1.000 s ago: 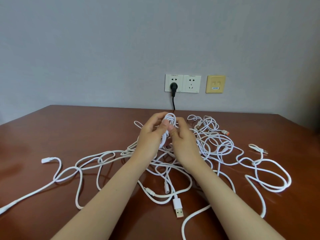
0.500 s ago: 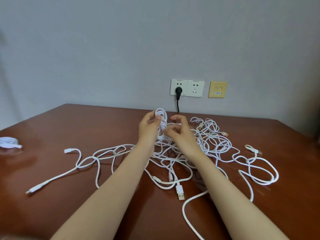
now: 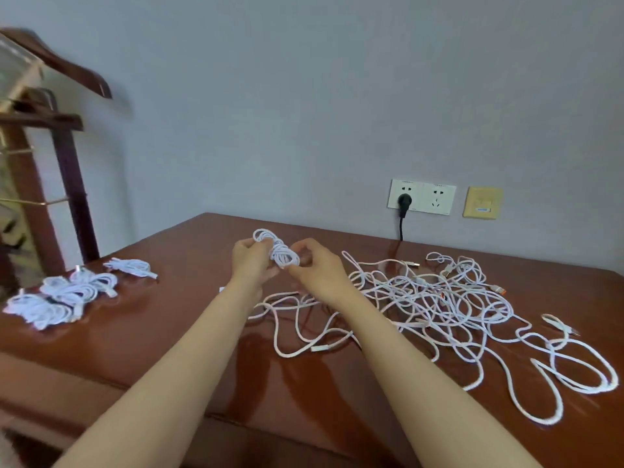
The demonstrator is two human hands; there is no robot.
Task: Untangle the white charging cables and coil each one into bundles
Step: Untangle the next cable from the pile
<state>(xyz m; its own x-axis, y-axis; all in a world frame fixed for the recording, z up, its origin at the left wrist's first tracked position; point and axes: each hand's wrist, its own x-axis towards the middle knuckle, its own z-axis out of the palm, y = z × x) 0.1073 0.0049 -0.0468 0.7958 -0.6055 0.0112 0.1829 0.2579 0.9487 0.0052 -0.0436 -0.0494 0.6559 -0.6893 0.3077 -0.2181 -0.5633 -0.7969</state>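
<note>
We are holding one small coiled bundle [image 3: 279, 252] of white charging cable in the middle of the view, raised above a glossy brown table [image 3: 189, 349]. Two bare hands are gripping it. Our left hand [image 3: 251, 261] is curling its fingers and thumb round the bundle's nine o'clock side. Our right hand [image 3: 320, 271] is pinching its three o'clock side with thumb and fingertips.

From the hands, out towards three and four o'clock, one big tangle of loose white cables [image 3: 439, 298] is sprawling across the table. The loops are crossing too often for us to count the cables in it. One orange-tipped connector [image 3: 500, 292] is showing at its far edge.

Towards nine o'clock, well apart from the hands, finished bundles [image 3: 79, 288] are lying together near the table's left edge. We are counting at least three; blur is hiding the exact number.

On the grey wall at one o'clock, two white sockets [image 3: 422, 196] are sitting side by side, with one black plug [image 3: 404, 201] in the left one, its black cord hanging down to the table. One yellow plate [image 3: 482, 202] is mounted just beside them. At ten o'clock, one dark wooden stand [image 3: 67, 170] is rising behind the table.
</note>
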